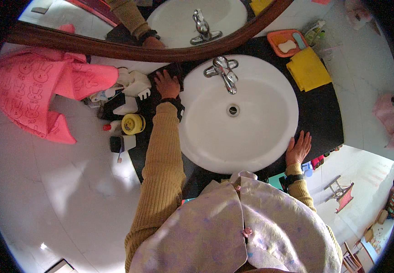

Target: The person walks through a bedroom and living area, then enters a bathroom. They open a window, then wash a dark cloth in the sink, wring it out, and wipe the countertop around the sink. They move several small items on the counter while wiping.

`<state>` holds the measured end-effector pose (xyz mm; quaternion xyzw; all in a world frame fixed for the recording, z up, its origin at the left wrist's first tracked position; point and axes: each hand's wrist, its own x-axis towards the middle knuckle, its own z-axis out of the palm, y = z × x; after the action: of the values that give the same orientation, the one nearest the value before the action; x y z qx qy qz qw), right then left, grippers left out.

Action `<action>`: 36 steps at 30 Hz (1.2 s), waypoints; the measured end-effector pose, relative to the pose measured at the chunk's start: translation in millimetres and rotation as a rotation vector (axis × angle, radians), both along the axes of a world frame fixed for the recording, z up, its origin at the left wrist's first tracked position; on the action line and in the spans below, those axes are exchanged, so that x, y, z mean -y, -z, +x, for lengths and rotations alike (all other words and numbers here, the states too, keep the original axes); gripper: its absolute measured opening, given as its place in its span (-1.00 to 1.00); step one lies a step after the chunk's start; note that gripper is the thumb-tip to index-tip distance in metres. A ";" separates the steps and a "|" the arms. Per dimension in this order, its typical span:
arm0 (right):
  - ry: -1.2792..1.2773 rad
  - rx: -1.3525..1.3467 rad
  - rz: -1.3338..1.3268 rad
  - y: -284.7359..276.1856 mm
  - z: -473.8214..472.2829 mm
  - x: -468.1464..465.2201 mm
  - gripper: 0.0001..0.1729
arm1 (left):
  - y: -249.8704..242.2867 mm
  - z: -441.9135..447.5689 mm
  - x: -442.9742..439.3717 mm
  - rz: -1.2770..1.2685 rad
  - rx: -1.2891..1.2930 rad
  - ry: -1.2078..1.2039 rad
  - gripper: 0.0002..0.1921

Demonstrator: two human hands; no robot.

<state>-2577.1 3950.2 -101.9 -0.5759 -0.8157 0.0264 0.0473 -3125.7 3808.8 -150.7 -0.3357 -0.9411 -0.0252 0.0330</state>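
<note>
My left hand (167, 85) lies palm down on the black countertop (323, 112), left of the white oval washbasin (200, 136). Its fingers are spread and hold nothing. My right hand (298, 150) rests beside the basin's right front rim, fingers pointing away from me, also holding nothing. A chrome faucet (225, 71) stands at the back of the basin, above the drain hole (233, 110). I see no running water. Near my left hand are a white cup-like holder (136, 83), a yellow-lidded jar (133, 124) and a toothbrush (119, 155).
A wood-framed mirror (169, 54) spans the back. At the back right lie a folded yellow cloth (308, 69) and an orange soap dish (279, 37) with white soap (287, 46). A pink rabbit-print towel (29, 92) hangs at left. A small chair (340, 194) stands on the floor.
</note>
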 end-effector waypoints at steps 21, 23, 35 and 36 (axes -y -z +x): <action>-0.014 -0.006 0.003 0.1 -0.7 0.1 -0.35 | -65.3 60.3 -62.4 0.192 0.208 0.252 -0.59; -0.008 -0.021 -0.009 -1.5 -0.6 0.7 -0.35 | -71.2 56.1 -56.7 0.193 0.220 0.286 -0.60; -0.009 -0.013 0.001 -2.3 -0.9 1.8 -0.35 | -53.9 29.0 24.8 0.073 0.064 0.044 -0.54; -0.002 -0.014 -0.008 -2.4 -1.2 2.3 -0.35 | -50.1 27.5 31.2 0.060 0.054 -0.010 -0.54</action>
<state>-2578.3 3947.9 -99.5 -0.5750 -0.8159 0.0337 0.0506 -3098.2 3777.5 -100.7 -0.3289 -0.9421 -0.0623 0.0180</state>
